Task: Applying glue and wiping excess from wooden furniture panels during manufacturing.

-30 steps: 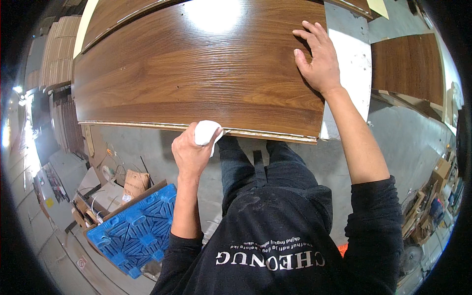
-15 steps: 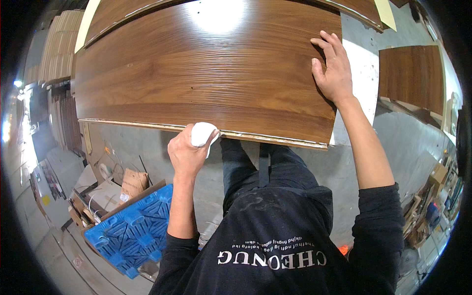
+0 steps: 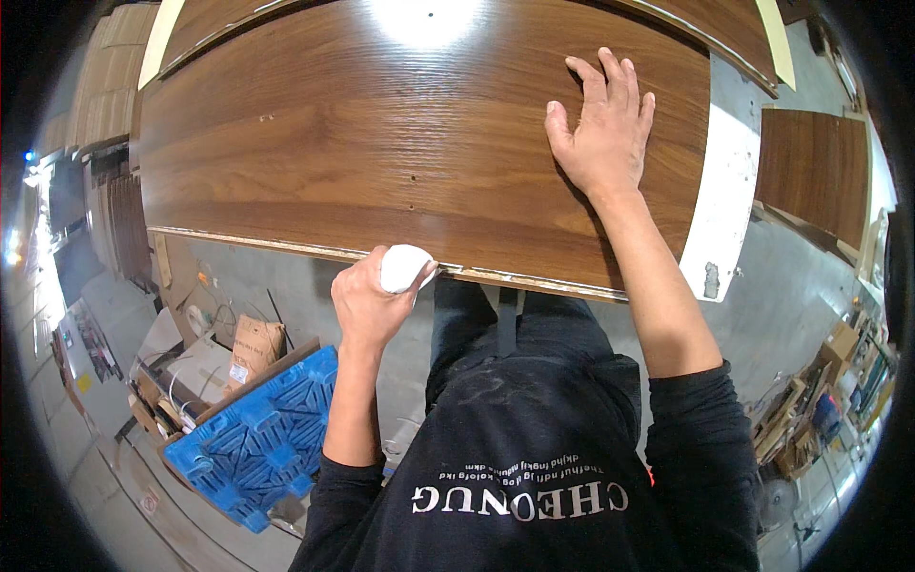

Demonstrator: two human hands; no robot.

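Note:
A wide brown wood-grain board (image 3: 315, 143) lies in front of me, with pale and white streaks along its near edge. At that edge, left of middle, my left hand (image 3: 367, 297) is closed around a smooth white bottle-like thing (image 3: 405, 268) with its rounded end up. Fingers cover most of its body, and its lower end is hidden. Farther right, my right hand (image 3: 602, 133) rests on the board's surface, open with fingers spread, holding nothing.
Another brown board (image 3: 658, 29) with a streaked edge lies beyond. A white surface (image 3: 717, 191) shows past the board's right end. A brown panel (image 3: 815, 172) stands farther right. Lower left are a blue plastic pallet (image 3: 257, 429) and a brown paper bag (image 3: 255, 348); scrap wood (image 3: 810, 410) lies lower right.
My right hand has moved left across the board, away from its right end. My left hand keeps its grip at the near edge. The whole view has shifted slightly.

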